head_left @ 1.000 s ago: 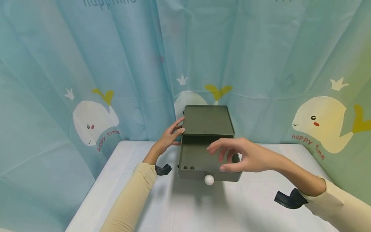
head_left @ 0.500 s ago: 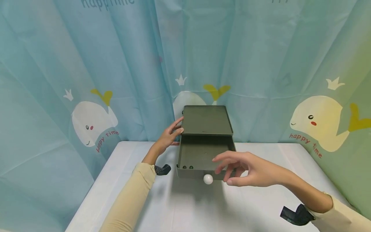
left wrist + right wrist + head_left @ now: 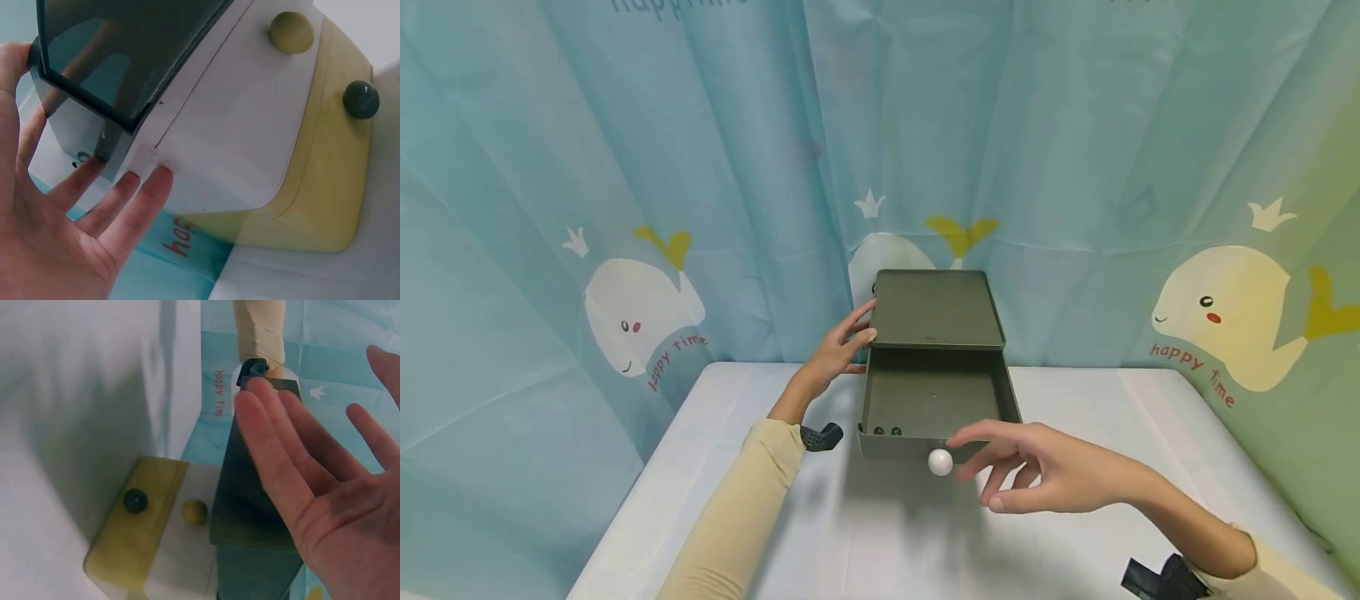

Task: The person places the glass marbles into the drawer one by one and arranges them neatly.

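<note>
A small drawer cabinet [image 3: 938,308] stands on the table, its dark green top drawer [image 3: 925,400] pulled out. In the drawer's front left corner lie two small dark round things [image 3: 887,432]. A white knob [image 3: 940,462] sits on the drawer's front. My left hand [image 3: 831,360] rests against the cabinet's left side with fingers spread, thumb at the top edge. My right hand [image 3: 1045,467] hovers before the drawer's front right part, fingers loosely bent and holding nothing, its index fingertip close to the knob in the head view.
Below the green drawer are a white drawer [image 3: 250,125] with a yellow knob [image 3: 291,32] and a yellow drawer [image 3: 337,156] with a dark green knob [image 3: 361,100], both pushed in. A whale-print curtain [image 3: 1075,167] hangs right behind the white table [image 3: 880,550].
My right hand has come down and back from over the open drawer to in front of it, beside the white knob. My left hand and the drawer have stayed in place.
</note>
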`<state>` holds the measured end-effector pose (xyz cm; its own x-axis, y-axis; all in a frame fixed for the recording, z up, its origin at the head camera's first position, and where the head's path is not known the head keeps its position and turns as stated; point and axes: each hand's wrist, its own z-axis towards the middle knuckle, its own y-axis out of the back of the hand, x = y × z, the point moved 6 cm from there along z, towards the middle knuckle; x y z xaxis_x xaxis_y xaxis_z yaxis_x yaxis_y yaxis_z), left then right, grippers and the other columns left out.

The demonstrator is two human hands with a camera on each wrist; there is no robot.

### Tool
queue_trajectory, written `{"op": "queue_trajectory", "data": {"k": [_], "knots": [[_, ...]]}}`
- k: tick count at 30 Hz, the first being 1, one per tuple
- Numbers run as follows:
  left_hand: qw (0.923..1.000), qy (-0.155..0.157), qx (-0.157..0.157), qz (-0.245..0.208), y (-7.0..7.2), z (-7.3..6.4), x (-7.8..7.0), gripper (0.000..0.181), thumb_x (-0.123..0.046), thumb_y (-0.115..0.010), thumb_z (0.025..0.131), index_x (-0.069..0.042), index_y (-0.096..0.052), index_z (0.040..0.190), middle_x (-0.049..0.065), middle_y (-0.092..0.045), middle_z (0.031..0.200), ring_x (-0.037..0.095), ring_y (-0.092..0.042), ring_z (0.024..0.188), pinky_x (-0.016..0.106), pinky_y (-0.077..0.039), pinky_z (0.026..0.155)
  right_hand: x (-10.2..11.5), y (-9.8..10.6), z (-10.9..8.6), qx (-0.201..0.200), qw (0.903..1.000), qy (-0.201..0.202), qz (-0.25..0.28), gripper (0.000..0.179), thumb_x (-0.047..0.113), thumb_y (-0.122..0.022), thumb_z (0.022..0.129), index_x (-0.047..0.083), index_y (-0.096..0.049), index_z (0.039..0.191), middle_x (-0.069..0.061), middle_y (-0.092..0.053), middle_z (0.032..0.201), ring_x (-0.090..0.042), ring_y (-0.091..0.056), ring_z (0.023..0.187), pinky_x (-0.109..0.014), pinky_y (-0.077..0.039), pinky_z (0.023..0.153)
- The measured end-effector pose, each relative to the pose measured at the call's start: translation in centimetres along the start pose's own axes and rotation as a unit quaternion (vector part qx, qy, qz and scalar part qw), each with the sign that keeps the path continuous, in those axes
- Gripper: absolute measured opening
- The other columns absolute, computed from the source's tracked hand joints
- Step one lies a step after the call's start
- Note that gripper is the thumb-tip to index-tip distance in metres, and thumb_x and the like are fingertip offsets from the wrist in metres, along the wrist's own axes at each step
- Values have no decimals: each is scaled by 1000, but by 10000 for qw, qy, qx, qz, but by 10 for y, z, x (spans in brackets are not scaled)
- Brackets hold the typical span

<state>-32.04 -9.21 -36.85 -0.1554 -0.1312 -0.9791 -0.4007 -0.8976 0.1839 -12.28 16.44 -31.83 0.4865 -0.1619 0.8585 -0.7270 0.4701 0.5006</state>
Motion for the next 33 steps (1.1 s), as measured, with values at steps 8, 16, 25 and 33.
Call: {"op": "queue_trajectory", "data": {"k": [8,16,25,33], "knots": [[10000,-40,16,-16,1,1,0,60,-34,-54,107,-39,-31,162,11,-27,165,34,-37,147,61,-49,102,-20,-15,3,153,9989,-404,204,64,13,-67,101,18,-36,157,-9,-56,148,-20,-71,108,-36,-60,85],[10000,-29,-4,-54,1,3,3,60,-35,-54,107,-39,-32,162,12,-28,165,33,-37,147,61,-49,102,-37,-33,15,-111,9979,-127,619,65,13,-67,102,19,-35,158,-13,-43,154,-23,-71,108,-38,-60,87],[10000,-18,-38,-16,2,3,6,60,-36,-56,106,-40,-33,161,13,-29,164,34,-38,146,61,-50,100,-47,-43,25,-870,9939,-83,673,55,13,-66,102,15,-45,152,-14,-57,144,-22,-75,95,-41,-63,74],[10000,-34,5,-3,1,3,5,61,-36,-56,106,-38,-32,162,13,-29,164,35,-37,147,61,-50,101,-49,-47,29,-1815,9819,289,458,35,7,-59,105,13,-58,139,-13,-72,121,-21,-74,83,-38,-62,62]]}}
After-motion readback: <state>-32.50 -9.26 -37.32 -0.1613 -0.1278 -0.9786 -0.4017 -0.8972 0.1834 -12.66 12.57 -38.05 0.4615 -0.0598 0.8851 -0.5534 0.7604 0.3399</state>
